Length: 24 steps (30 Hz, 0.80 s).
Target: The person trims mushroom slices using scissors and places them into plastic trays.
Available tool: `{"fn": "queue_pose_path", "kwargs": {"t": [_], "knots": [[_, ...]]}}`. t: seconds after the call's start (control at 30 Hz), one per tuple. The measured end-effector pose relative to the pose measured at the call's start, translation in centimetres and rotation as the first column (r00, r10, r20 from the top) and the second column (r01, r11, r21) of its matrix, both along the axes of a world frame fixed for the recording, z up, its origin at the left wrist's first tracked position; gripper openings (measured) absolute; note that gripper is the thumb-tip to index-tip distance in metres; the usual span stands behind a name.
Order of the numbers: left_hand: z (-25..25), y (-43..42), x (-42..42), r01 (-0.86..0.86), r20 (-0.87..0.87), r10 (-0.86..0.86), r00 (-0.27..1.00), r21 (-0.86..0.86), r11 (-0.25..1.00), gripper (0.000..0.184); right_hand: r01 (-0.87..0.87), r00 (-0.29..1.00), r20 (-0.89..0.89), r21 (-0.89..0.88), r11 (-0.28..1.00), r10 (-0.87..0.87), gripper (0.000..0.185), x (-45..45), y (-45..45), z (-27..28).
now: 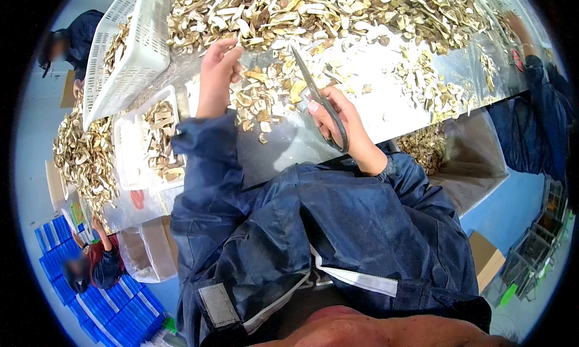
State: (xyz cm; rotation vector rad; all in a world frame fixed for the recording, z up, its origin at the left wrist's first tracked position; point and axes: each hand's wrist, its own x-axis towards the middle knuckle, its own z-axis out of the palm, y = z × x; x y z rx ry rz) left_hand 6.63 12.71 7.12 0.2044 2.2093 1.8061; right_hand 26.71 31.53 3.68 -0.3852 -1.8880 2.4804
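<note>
Over the metal table (265, 160), my left hand (220, 69) is raised at the lower edge of a large heap of dried mushroom slices (283, 15). Its fingers are loosely bent and somewhat apart, and nothing shows between them. My right hand (347, 121) holds a pair of dark scissors (309, 78), its fingers in the handles and the blades pointing up towards the heap. Beneath and between both hands lie scattered loose slices (259, 100). Paler slices (416, 75) spread to the right of the scissors in bright light.
A white perforated crate (151, 39) stands tilted at upper left, above a white tray of slices (129, 160). Another heap (84, 154) lies at far left. Co-workers are at upper left (84, 36), lower left (105, 265) and right (518, 118). Lined boxes (476, 154) stand below the table.
</note>
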Motion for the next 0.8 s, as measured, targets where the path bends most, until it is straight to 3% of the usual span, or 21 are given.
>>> {"fn": "queue_pose_path", "kwargs": {"t": [0.03, 0.07, 0.13, 0.17, 0.33, 0.4, 0.5, 0.6, 0.7, 0.8], "knots": [[-0.7, 0.4, -1.5, 0.039, -0.118, -0.068, 0.991, -0.235, 0.971, 0.021, -0.002, 1.0, -0.003, -0.005, 1.0, 0.002, 0.023, 0.0, 0.0, 0.1], [-2.8, 0.6, -3.0, -0.054, -0.548, -0.198, 0.812, -0.409, 0.911, 0.021, -0.003, 1.0, -0.005, -0.009, 1.0, 0.003, 0.023, 0.1, 0.1, 0.1], [-3.1, 2.1, -2.9, -0.223, -0.631, -0.346, 0.695, -0.646, 0.73, 0.027, -0.007, 1.0, -0.01, -0.017, 1.0, 0.006, 0.024, 0.2, 0.2, 0.0], [-3.9, 2.1, -3.3, -0.256, -0.652, -0.411, 0.637, -0.682, 0.686, 0.026, -0.009, 1.0, -0.015, -0.022, 1.0, 0.009, 0.024, 0.2, 0.3, -0.2], [-2.3, 1.0, 0.6, -0.239, -0.652, -0.358, 0.668, -0.644, 0.726, 0.022, -0.008, 0.998, -0.056, -0.027, 1.0, 0.006, 0.026, 0.3, 0.6, -0.5], [-1.3, -0.6, 2.2, -0.086, -0.456, -0.365, 0.812, -0.711, 0.697, 0.025, -0.017, 0.999, -0.044, -0.051, 0.999, 0.014, 0.026, 0.2, 0.5, -0.7], [-0.4, -2.4, 2.3, 0.113, -0.258, -0.308, 0.916, -0.569, 0.814, 0.028, -0.032, 0.999, -0.026, -0.038, 0.999, 0.031, 0.026, 0.0, 0.4, -0.7], [-0.3, -1.6, 0.6, -0.033, -0.515, -0.277, 0.811, -0.513, 0.858, 0.02, -0.032, 0.999, -0.026, -0.036, 0.999, 0.031, 0.027, -0.1, 0.2, -0.5], [-2.3, 1.2, -2.0, -0.07, -0.723, -0.383, 0.575, -0.51, 0.857, 0.018, -0.021, 0.999, -0.032, -0.03, 0.999, 0.021, 0.026, 0.0, 0.2, -0.4], [-2.8, 3.1, -1.7, -0.125, -0.571, -0.443, 0.692, -0.698, 0.705, 0.019, -0.003, 0.999, -0.038, -0.011, 1.0, 0.002, 0.026, 0.3, 0.3, -0.3]]}}
